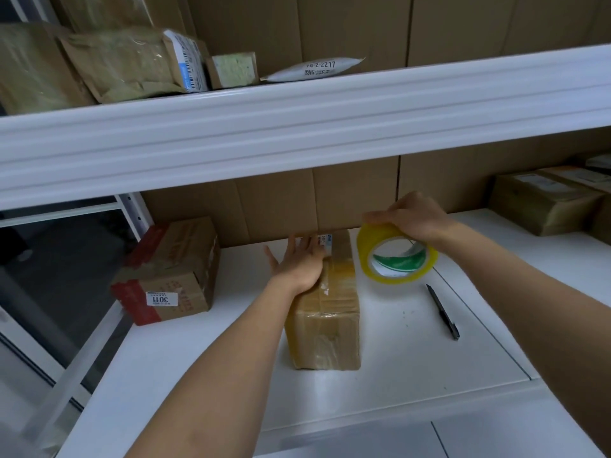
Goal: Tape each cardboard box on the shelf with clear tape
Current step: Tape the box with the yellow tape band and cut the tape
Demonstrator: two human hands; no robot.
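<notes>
The cardboard box point(325, 312) in hand stands lengthwise near the middle of the lower shelf point(396, 352), its far end close to the back wall. Glossy strips of clear tape already cross its top and near face. It looks small, stiff and probably light, so it may slide on the smooth white surface unless it is pinned from above. The taped patches will be slick, and the bare cardboard edges give better purchase.

The left hand point(299, 261) lies flat on the far left part of its top, fingers straight and spread, pressing it down. The right hand point(413, 216) hovers just right of the box and grips the tape roll point(396, 254) from above, fingers curled over its rim. The roll is rigid, and the free tape end cannot be made out.

A black pen point(443, 312) lies on the shelf further right. A red-banded box point(168, 272) sits at the left edge, and more parcels point(545, 203) at the far right corner.
</notes>
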